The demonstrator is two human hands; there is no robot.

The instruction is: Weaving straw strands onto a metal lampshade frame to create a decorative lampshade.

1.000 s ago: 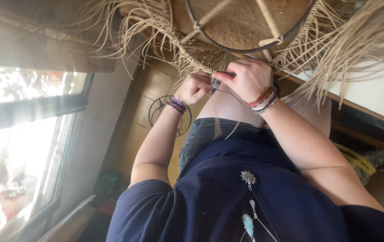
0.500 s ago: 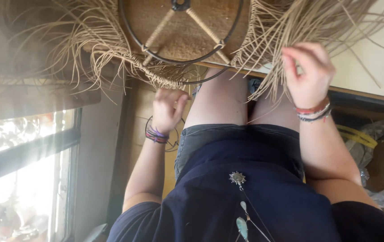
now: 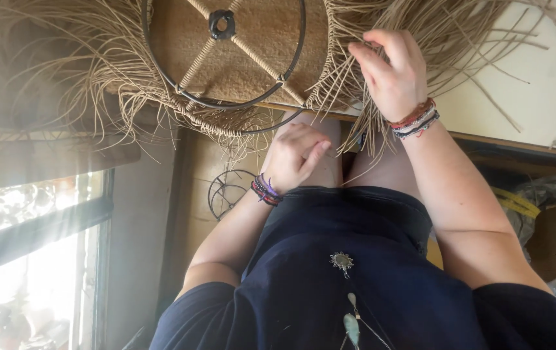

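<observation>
Straw fringe [image 3: 420,39] over tan tabletop [image 3: 537,104]

Your round wire frame [image 3: 226,55] is cut off at the top edge, as are the straw strands [image 3: 459,32] around it. Right of the frame, your right hand's [image 3: 391,71] fingertips vanish among those strands.

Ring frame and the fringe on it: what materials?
Ring frame: likely metal wire, dark matte finish; thin, rigid, evenly round, with a small hub. Spokes wrapped in tan cord. Fringe: looks like raffia or dried grass; flat pale straw strands, stiff and frayed, under the right hand.
</observation>
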